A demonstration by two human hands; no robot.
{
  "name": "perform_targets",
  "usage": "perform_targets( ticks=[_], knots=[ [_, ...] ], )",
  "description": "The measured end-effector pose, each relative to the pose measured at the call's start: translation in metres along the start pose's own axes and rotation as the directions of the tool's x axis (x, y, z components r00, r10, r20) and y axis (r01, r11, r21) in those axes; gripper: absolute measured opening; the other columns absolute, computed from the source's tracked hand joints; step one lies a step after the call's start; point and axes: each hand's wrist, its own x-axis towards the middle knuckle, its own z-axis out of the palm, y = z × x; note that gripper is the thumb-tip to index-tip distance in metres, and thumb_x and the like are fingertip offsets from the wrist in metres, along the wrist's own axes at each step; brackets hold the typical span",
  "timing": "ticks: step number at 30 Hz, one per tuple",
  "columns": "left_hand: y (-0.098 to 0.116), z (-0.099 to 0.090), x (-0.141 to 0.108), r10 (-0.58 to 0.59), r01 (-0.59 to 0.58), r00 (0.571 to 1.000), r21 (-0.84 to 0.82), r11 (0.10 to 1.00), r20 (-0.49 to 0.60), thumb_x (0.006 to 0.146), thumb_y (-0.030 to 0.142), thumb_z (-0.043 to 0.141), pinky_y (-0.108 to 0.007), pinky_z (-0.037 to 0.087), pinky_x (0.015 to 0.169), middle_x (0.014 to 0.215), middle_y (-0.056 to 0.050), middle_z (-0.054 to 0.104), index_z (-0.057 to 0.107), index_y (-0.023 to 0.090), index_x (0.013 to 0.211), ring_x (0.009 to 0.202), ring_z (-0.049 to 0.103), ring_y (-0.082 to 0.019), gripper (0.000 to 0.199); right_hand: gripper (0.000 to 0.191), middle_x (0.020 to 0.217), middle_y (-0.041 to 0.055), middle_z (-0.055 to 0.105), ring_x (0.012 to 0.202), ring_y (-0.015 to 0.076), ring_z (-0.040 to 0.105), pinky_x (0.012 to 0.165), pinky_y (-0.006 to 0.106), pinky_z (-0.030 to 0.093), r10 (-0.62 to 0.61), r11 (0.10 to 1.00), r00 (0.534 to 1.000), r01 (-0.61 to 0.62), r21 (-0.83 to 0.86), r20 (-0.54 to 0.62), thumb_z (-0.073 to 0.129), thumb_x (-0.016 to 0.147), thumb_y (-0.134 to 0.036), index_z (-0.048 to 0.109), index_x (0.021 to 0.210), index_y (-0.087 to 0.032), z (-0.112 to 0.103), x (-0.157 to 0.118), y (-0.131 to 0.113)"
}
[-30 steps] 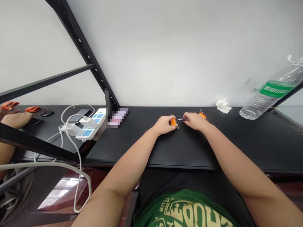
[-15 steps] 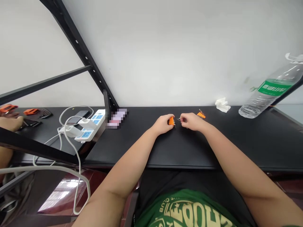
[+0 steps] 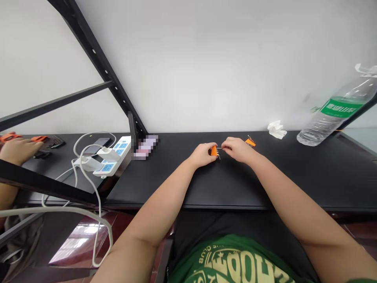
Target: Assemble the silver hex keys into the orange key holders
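My left hand (image 3: 203, 154) is closed around a small orange holder (image 3: 214, 151), from whose right side several thin metal pieces stick out. Thumb and fingers of my right hand (image 3: 234, 148) pinch a thin metal piece (image 3: 219, 148) that reaches to the holder's right side. Whether its tip sits inside the holder is too small to tell. A second orange holder (image 3: 250, 142) with dark slots lies on the black table (image 3: 165, 177), just behind my right wrist.
At the right are a crumpled tissue (image 3: 277, 129) and a large clear bottle (image 3: 330, 114). A white power strip (image 3: 113, 157) with cables stands left, by a black frame (image 3: 118, 90). Another person's hand (image 3: 22, 149) is at the far left, near orange items.
My right hand has moved slightly left and up, bringing the thin metal piece to the orange holder. The other person's hand has moved right. My left hand has hardly moved.
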Motion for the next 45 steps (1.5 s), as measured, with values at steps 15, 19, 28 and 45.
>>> perform_targets(
  ticks=[15, 19, 28, 45],
  knots=[
    [0.011, -0.008, -0.005, 0.141, -0.145, 0.989, 0.168, 0.975, 0.032, 0.076, 0.024, 0.065, -0.032, 0.049, 0.080, 0.085, -0.002, 0.067, 0.069, 0.023, 0.096, 0.094, 0.059, -0.022, 0.021, 0.016, 0.096, 0.0082, 0.057, 0.079, 0.0151, 0.054, 0.075, 0.029, 0.044, -0.025, 0.999, 0.999, 0.026, 0.043, -0.039, 0.050, 0.092, -0.013, 0.065, 0.088, -0.016, 0.007, 0.001, -0.036],
    [0.011, -0.005, -0.005, 0.159, -0.154, 0.987, 0.128, 0.980, -0.025, 0.075, 0.025, 0.068, -0.033, 0.050, 0.085, 0.089, -0.003, 0.068, 0.071, 0.022, 0.096, 0.099, 0.060, -0.023, 0.022, 0.010, 0.095, 0.0044, 0.055, 0.074, 0.0130, 0.052, 0.070, 0.027, 0.046, 0.089, 0.941, 0.988, -0.043, 0.336, -0.124, 0.053, 0.079, -0.011, 0.056, 0.086, -0.017, 0.019, 0.005, -0.035],
    [0.002, -0.001, -0.002, 0.023, -0.023, 1.000, -0.035, 0.999, -0.019, 0.078, 0.028, 0.071, -0.029, 0.054, 0.090, 0.108, -0.003, 0.072, 0.061, 0.020, 0.135, 0.093, 0.068, -0.017, 0.058, 0.023, 0.116, 0.0087, 0.060, 0.094, 0.0177, 0.062, 0.089, 0.034, 0.050, 0.310, 0.950, 0.951, -0.308, 0.057, -0.018, 0.060, 0.090, -0.021, 0.069, 0.110, -0.018, 0.014, 0.001, 0.027],
    [0.002, -0.002, -0.001, 0.039, -0.039, 0.999, -0.009, 0.999, 0.000, 0.085, 0.033, 0.069, -0.028, 0.052, 0.088, 0.107, 0.001, 0.072, 0.070, 0.025, 0.116, 0.087, 0.065, -0.015, 0.032, 0.008, 0.096, 0.0129, 0.067, 0.082, 0.0226, 0.063, 0.066, 0.031, 0.044, 0.359, 0.881, 0.926, -0.293, -0.371, 0.121, 0.060, 0.086, -0.016, 0.067, 0.082, -0.016, 0.004, 0.000, 0.006]
  ],
)
